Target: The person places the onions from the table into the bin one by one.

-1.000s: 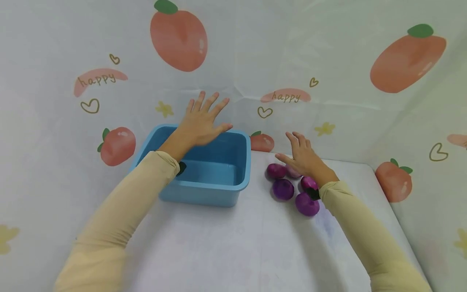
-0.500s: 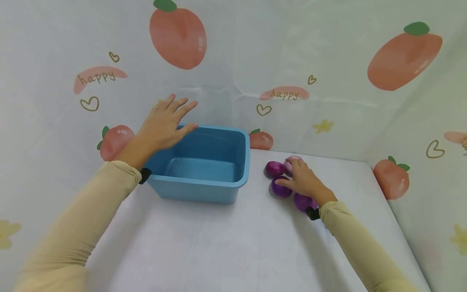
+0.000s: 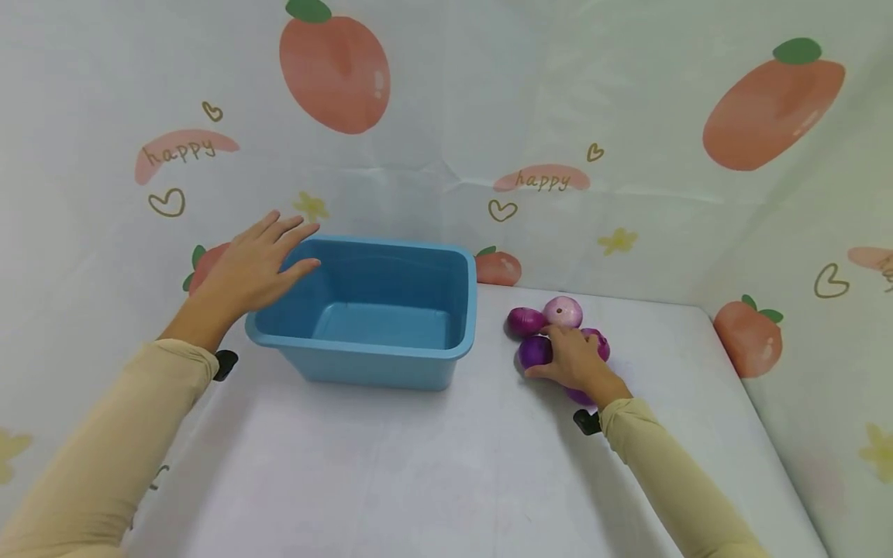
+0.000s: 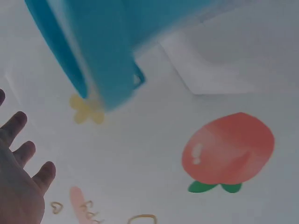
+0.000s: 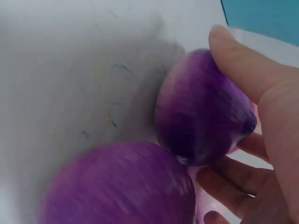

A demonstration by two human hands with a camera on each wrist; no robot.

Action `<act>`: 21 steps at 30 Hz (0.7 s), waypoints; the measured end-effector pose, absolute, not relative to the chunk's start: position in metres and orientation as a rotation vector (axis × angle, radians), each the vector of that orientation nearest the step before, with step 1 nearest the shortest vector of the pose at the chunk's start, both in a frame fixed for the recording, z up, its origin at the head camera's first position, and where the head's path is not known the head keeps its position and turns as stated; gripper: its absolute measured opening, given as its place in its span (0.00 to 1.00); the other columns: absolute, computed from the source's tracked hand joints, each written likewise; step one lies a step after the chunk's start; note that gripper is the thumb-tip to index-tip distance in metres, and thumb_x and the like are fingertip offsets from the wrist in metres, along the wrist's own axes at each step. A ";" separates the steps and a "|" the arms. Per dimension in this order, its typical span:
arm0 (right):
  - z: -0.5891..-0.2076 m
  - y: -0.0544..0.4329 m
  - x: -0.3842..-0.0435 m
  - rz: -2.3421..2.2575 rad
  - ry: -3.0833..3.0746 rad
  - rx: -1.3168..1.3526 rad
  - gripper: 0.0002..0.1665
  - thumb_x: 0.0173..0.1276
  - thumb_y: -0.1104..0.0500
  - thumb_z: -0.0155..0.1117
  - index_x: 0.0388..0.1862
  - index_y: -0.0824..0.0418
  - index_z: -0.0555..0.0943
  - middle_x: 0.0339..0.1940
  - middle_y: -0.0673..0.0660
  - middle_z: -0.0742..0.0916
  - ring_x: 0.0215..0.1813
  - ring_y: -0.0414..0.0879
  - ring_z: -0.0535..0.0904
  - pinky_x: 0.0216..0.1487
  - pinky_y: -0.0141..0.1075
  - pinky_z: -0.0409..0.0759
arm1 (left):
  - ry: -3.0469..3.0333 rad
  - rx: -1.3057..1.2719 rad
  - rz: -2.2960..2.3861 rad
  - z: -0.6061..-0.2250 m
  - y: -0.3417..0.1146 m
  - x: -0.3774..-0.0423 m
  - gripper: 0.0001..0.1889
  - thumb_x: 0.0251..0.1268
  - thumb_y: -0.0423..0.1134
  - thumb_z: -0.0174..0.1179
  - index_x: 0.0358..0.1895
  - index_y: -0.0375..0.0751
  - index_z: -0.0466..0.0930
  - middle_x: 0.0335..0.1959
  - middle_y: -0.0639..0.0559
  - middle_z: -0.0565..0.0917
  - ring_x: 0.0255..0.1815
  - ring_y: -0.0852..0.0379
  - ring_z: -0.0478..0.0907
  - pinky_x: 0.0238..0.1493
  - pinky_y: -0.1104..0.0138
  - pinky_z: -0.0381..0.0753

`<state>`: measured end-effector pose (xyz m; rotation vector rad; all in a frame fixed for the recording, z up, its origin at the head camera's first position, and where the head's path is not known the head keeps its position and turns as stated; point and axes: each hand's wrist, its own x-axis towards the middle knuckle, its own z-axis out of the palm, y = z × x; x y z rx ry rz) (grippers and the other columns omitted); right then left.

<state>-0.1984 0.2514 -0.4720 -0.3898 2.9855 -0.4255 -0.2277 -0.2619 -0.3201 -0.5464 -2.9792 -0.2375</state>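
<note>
My right hand [image 3: 575, 360] reaches down over a cluster of several purple onions at the right of the table. Its thumb and fingers curve round the dark purple onion [image 5: 205, 107] on the side toward the basin. Against that one lies a bigger, lighter purple onion [image 5: 121, 186], in the right wrist view. A pale pink onion [image 3: 562, 311] and a small magenta onion [image 3: 525, 322] sit just behind, and another onion [image 3: 598, 343] shows past the knuckles. My left hand [image 3: 247, 267] hovers with fingers spread at the left rim of the blue basin [image 3: 370, 368], holding nothing.
The rectangular basin stands at the back left of the white-covered table [image 3: 418, 465], its visible floor bare. A white backdrop [image 3: 432, 93] with printed fruit rises behind and at the right, close to the onions.
My left hand has moved left and down, from over the basin to its left rim. My right hand has lowered toward me onto the dark purple onion, its fingers now round it.
</note>
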 end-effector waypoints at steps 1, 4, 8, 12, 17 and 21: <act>-0.473 0.250 -0.198 -0.416 2.985 -0.393 0.51 0.52 0.37 0.79 0.64 0.67 0.73 0.59 0.66 0.85 0.64 0.64 0.78 0.59 0.72 0.65 | -2.989 -0.539 -0.239 -0.322 -0.266 -0.227 0.36 0.77 0.59 0.49 0.82 0.52 0.55 0.82 0.35 0.58 0.85 0.31 0.44 0.79 0.33 0.48; -0.475 0.249 -0.196 -0.399 2.988 -0.393 0.50 0.53 0.37 0.79 0.63 0.67 0.73 0.57 0.67 0.85 0.63 0.67 0.77 0.61 0.71 0.65 | -3.008 -0.510 -0.259 -0.327 -0.275 -0.224 0.36 0.77 0.58 0.49 0.82 0.49 0.56 0.81 0.34 0.58 0.84 0.29 0.45 0.78 0.31 0.48; -0.477 0.247 -0.194 -0.405 3.011 -0.392 0.48 0.53 0.39 0.80 0.62 0.67 0.73 0.56 0.66 0.85 0.61 0.69 0.77 0.60 0.69 0.66 | -3.018 -0.480 -0.293 -0.336 -0.285 -0.222 0.36 0.78 0.59 0.46 0.82 0.49 0.54 0.81 0.33 0.57 0.83 0.27 0.46 0.77 0.29 0.48; -0.479 0.245 -0.191 -0.396 3.040 -0.399 0.47 0.53 0.40 0.80 0.62 0.67 0.74 0.56 0.65 0.85 0.60 0.68 0.77 0.60 0.69 0.66 | -3.028 -0.460 -0.301 -0.348 -0.295 -0.224 0.36 0.79 0.60 0.44 0.83 0.51 0.51 0.82 0.34 0.55 0.82 0.25 0.47 0.76 0.28 0.48; -0.478 0.244 -0.189 -0.404 3.054 -0.398 0.46 0.53 0.41 0.80 0.62 0.66 0.74 0.56 0.65 0.84 0.61 0.67 0.76 0.61 0.69 0.65 | -3.044 -0.470 -0.300 -0.362 -0.303 -0.226 0.37 0.79 0.60 0.44 0.83 0.50 0.50 0.82 0.32 0.55 0.81 0.23 0.47 0.76 0.27 0.45; -0.471 0.245 -0.187 -0.464 3.044 -0.406 0.46 0.54 0.42 0.80 0.63 0.67 0.73 0.58 0.67 0.83 0.64 0.66 0.75 0.62 0.71 0.65 | -3.040 -0.463 -0.328 -0.368 -0.307 -0.226 0.36 0.79 0.59 0.46 0.83 0.49 0.51 0.82 0.32 0.55 0.81 0.23 0.48 0.77 0.28 0.44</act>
